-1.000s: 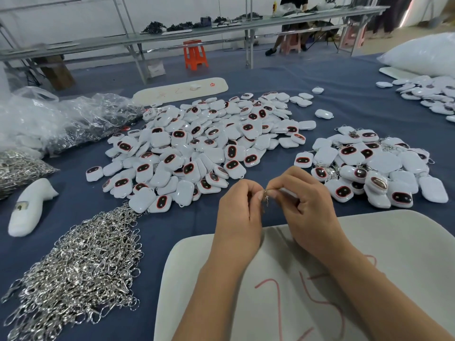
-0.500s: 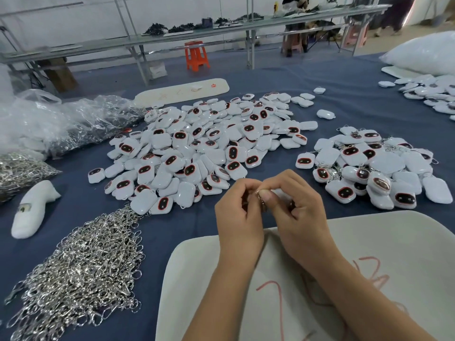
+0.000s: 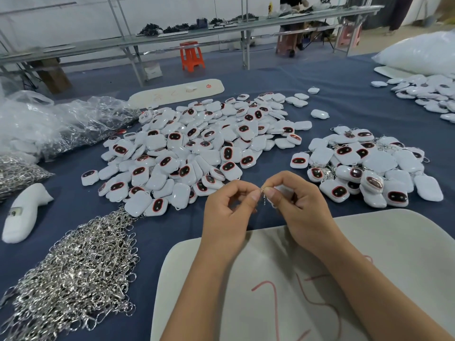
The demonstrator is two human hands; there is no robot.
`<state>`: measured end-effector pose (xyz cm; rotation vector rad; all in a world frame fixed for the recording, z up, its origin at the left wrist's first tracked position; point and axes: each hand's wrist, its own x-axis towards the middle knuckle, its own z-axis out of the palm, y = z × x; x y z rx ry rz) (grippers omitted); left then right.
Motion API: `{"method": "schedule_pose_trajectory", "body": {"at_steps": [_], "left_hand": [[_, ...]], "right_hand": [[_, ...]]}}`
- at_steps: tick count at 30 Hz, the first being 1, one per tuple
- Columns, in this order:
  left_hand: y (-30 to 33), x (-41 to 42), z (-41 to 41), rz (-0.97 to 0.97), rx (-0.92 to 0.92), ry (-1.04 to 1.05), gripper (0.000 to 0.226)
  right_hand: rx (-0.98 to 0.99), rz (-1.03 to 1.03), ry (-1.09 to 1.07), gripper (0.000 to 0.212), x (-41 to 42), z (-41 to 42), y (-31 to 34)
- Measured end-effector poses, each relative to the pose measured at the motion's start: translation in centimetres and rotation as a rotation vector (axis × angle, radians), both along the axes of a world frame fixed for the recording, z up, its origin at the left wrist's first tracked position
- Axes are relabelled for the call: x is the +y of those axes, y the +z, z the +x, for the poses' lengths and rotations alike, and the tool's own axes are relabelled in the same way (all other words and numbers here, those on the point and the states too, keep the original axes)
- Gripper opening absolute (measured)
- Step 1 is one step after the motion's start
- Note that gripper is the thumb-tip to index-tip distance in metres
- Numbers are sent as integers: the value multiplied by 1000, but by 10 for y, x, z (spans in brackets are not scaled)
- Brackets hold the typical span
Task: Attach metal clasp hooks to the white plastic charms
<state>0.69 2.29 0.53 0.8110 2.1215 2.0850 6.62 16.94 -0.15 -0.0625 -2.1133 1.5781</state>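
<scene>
2 hands: left hand [image 3: 229, 207], right hand [image 3: 299, 205] pinch 1 clasp hook [image 3: 263, 196]; 2 charm heaps [image 3: 197, 148]

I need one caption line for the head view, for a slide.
Both hands, left hand and right hand, pinch a metal clasp hook between heaps of white charms.

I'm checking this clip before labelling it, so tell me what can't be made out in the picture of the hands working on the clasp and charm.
Head view only:
- Metal clasp hook: too small to tell whether it is attached.
- Charm in the right hand: mostly hidden by its curled fingers.
- Left hand: fingertips pinch at the clasp; the contact is too small to see.
- Pile of clasp hooks: cut off by the left and bottom edges.
</scene>
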Motion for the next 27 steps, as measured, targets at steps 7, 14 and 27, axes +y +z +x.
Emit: {"method": "schedule_pose_trajectory", "body": {"at_steps": [7, 14, 27], "left_hand": [[-1, -1, -1, 3, -16, -35, 18], [-1, -1, -1, 13, 1, -38, 15], [-1, 0, 0, 19, -19, -39, 15]], "right_hand": [[-25, 1, -4, 14, -1, 2, 2], [-29, -27, 10, 14, -1, 3, 4], [-42, -23, 3, 15, 2, 2, 1]]}}
